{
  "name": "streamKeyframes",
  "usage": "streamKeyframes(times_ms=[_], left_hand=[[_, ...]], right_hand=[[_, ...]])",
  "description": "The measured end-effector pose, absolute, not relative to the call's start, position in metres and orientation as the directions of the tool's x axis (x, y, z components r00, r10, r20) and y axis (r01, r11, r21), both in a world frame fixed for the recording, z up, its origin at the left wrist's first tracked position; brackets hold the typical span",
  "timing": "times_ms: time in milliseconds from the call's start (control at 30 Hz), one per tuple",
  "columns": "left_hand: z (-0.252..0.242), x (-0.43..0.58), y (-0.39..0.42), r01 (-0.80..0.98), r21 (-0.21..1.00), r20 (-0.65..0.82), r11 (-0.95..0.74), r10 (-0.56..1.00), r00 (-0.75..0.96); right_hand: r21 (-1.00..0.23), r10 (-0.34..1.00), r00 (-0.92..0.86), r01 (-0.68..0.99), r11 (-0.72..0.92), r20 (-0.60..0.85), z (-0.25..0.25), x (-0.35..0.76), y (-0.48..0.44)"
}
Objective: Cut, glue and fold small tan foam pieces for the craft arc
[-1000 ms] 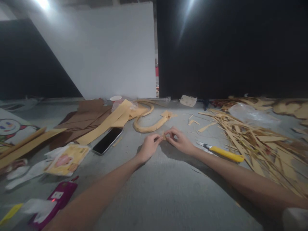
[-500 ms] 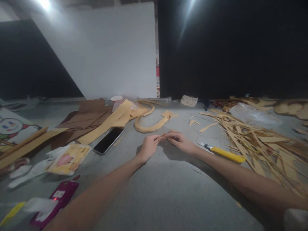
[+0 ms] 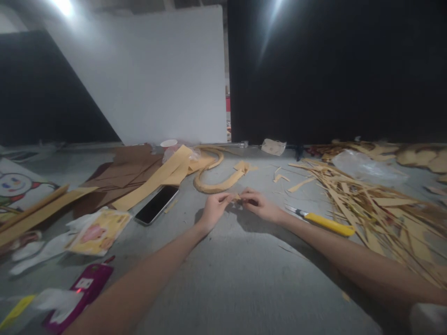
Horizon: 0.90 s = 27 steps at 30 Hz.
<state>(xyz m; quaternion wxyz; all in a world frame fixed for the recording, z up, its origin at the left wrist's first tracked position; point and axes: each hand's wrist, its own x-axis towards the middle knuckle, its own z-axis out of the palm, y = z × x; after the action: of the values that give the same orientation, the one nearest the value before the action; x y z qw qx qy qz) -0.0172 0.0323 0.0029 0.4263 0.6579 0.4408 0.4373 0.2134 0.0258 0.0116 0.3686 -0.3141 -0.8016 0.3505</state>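
Note:
My left hand [image 3: 214,210] and my right hand [image 3: 258,204] meet over the grey table [image 3: 237,279], fingertips pinched together on a small tan cardboard piece [image 3: 236,197] held between them. Both hands are closed on it and rest near the table surface. Just beyond them lies a curved tan cardboard strip [image 3: 218,184]. A yellow-handled utility knife [image 3: 324,223] lies on the table right beside my right forearm.
A black phone [image 3: 156,204] lies left of my hands, next to long tan strips [image 3: 157,179] and brown cardboard sheets [image 3: 122,174]. A heap of cardboard offcuts [image 3: 380,209] fills the right. A magenta device [image 3: 85,286] and a yellow printed card [image 3: 99,231] sit near left.
Both hands stay pinched on the small piece with only slight finger shifts; my right hand's fingers have tucked lower. Nothing else on the table has moved.

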Motion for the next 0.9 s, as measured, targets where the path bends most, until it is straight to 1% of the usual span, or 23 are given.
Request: streamKeyframes(times_ms=[100, 167, 233, 367, 467, 700, 800, 900], left_hand=[[0.0027, -0.0169, 0.0320, 0.233, 0.938, 0.215, -0.257, 0.957, 0.193], [0.0014, -0.0167, 0.0326, 0.242, 0.935, 0.218, -0.260, 0.958, 0.187], [-0.0001, -0.0164, 0.0331, 0.235, 0.936, 0.217, -0.262, 0.956, 0.199], [-0.0019, -0.0157, 0.0322, 0.214, 0.938, 0.224, -0.271, 0.949, 0.220], [-0.0015, -0.0150, 0.0302, 0.235, 0.929, 0.230, -0.286, 0.943, 0.241], [-0.0024, -0.0130, 0.0300, 0.266, 0.919, 0.223, -0.291, 0.940, 0.258], [-0.0013, -0.0124, 0.0285, 0.287, 0.913, 0.215, -0.289, 0.941, 0.263], [0.0032, -0.0116, 0.0236, 0.349, 0.885, 0.212, -0.307, 0.935, 0.285]], right_hand=[[-0.831, 0.816, -0.450, 0.240, 0.502, 0.363, 0.0127, 0.2128, 0.0236], [-0.868, 0.871, -0.366, 0.247, 0.430, 0.327, 0.0116, 0.2113, 0.0231], [-0.886, 0.895, -0.330, 0.253, 0.390, 0.300, 0.0095, 0.2092, 0.0238], [-0.846, 0.864, -0.383, 0.290, 0.448, 0.326, 0.0049, 0.2069, 0.0270], [-0.818, 0.851, -0.410, 0.326, 0.473, 0.329, 0.0041, 0.2078, 0.0281], [-0.788, 0.827, -0.421, 0.328, 0.522, 0.372, 0.0099, 0.2094, 0.0238], [-0.781, 0.829, -0.417, 0.341, 0.523, 0.373, 0.0106, 0.2083, 0.0220], [-0.792, 0.844, -0.408, 0.352, 0.498, 0.349, 0.0102, 0.2072, 0.0207]])
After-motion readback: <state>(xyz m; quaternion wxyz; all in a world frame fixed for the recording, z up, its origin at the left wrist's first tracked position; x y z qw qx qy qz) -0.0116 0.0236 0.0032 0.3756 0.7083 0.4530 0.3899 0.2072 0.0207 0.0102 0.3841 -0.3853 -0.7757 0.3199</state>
